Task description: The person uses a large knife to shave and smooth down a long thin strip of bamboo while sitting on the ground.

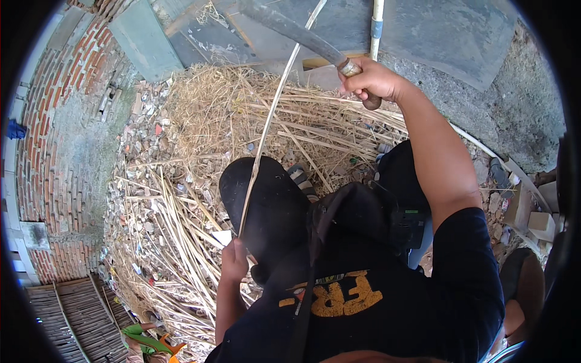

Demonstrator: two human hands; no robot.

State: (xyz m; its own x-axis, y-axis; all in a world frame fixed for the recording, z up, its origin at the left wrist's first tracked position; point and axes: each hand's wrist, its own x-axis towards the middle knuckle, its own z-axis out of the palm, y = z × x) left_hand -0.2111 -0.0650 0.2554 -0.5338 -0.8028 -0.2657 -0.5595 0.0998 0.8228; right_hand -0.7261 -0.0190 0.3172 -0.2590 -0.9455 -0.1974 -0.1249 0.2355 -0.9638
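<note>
Black shirt cloth is nearest, right of the strip. That long, pale strip slants up across the knee; it looks light, springy and prone to splinter, best held near its lower end, where the left hand has closed. Well apart, right of the strip, the right hand grips a machete, likely stiff and blade-heavy, by its handle. Under the strip lie loose straw and rubble; far left of it stands a brick wall.
</note>
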